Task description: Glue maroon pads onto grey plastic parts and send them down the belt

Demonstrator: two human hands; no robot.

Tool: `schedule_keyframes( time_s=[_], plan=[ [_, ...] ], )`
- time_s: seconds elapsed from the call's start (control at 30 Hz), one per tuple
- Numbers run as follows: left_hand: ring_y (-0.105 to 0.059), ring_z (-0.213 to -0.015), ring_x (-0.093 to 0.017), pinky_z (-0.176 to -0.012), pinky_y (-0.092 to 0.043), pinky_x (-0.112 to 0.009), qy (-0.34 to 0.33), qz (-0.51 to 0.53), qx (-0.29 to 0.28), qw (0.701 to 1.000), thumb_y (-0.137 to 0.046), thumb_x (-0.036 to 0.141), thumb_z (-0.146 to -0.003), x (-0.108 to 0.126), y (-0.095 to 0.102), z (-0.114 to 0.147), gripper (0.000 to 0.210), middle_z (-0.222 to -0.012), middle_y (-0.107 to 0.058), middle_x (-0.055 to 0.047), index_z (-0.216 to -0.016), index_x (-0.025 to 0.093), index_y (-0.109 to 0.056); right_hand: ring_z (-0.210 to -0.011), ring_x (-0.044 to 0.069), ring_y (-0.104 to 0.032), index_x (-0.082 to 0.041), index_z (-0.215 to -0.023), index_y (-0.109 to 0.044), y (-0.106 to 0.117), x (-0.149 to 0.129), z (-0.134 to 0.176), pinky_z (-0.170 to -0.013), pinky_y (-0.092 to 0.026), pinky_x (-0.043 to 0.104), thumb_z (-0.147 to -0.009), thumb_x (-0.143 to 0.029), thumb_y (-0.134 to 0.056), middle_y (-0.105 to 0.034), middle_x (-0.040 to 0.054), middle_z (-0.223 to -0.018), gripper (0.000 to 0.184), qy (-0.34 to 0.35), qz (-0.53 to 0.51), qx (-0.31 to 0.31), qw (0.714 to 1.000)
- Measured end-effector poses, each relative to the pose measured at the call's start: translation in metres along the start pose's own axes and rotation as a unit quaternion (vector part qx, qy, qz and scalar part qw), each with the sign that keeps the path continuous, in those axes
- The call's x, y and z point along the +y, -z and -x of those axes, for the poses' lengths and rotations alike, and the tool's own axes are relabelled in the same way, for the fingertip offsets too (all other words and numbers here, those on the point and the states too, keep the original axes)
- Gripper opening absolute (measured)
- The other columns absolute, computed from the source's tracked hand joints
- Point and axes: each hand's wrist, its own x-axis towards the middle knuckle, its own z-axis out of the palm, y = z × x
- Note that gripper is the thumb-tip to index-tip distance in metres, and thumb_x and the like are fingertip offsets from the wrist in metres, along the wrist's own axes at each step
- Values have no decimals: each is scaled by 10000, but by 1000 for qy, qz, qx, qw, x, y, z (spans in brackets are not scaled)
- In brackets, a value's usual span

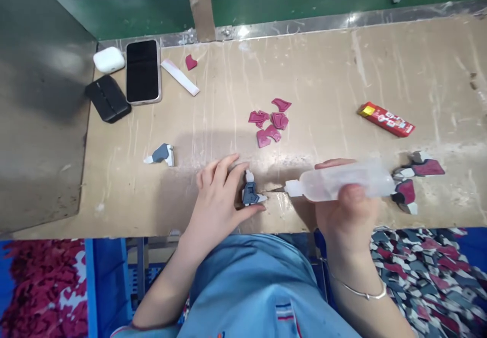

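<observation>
The left hand point(222, 191) holds a stiff-looking part point(250, 194) by its edges; beside it the right hand point(348, 213) grips a bottle point(331, 180), probably soft, best squeezed mid-body.

head view | I look from the wearer's head | forward and down | workbench point(323, 74) close below, shirt point(254, 287) at lower edge

Phone point(142, 71) by worktop's point(224, 87) far-left corner — pieces point(280, 121) mid-depth, packet point(390, 120) right; toward near edge: part point(250, 193) — bottle point(331, 183) right of it.
</observation>
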Motion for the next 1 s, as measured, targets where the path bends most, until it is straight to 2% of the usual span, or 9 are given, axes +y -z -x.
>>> schedule_keyframes(
  time_s=[0.1,0.23,0.53,0.73,0.9,1.0],
  plan=[
    [-513,-1423,-408,-1198,-446,-603,11,19,10,1000,-920,493,-862,2,-3,-2,668,-1588,-616,-176,-1402,200,-658,-809,219,-714,-236,-971,-791,2,6,9,-688,-549,331,-918,-635,-846,-775,38,-917,406,71,123,-21,990],
    [-520,-1405,-392,-1195,-433,-564,25,33,2,999,-935,517,-839,5,-1,-2,710,-1574,-639,-157,-1413,204,-657,-805,224,-726,-223,-992,-794,2,10,14,-721,-565,356,-967,-628,-798,-772,41,-925,405,154,194,-25,969],
    [-512,-1415,-381,-1176,-431,-507,20,30,2,999,-909,583,-848,3,-1,-2,725,-1571,-641,-145,-1415,218,-645,-846,225,-704,-250,-1015,-793,0,5,19,-769,-543,370,-983,-649,-773,-755,37,-959,400,133,219,-22,966],
    [-485,-1431,-383,-1181,-423,-512,30,42,-10,999,-824,612,-921,3,0,-2,674,-1578,-625,-147,-1437,221,-639,-800,241,-709,-263,-1049,-799,3,5,22,-687,-568,379,-988,-642,-766,-756,52,-945,385,164,239,-54,956],
    [-488,-1418,-374,-1174,-422,-510,21,43,-3,999,-782,609,-957,4,0,-2,634,-1570,-628,-149,-1428,211,-639,-826,261,-723,-304,-1071,-808,4,3,24,-751,-587,417,-1012,-616,-748,-763,55,-971,323,165,264,-28,950],
    [-479,-1427,-374,-1192,-407,-521,24,47,-8,999,-771,566,-977,4,0,-2,600,-1586,-619,-145,-1442,215,-627,-786,255,-737,-308,-1142,-817,6,3,24,-673,-610,397,-1005,-569,-773,-779,53,-960,298,188,248,-61,949]
  ],
)
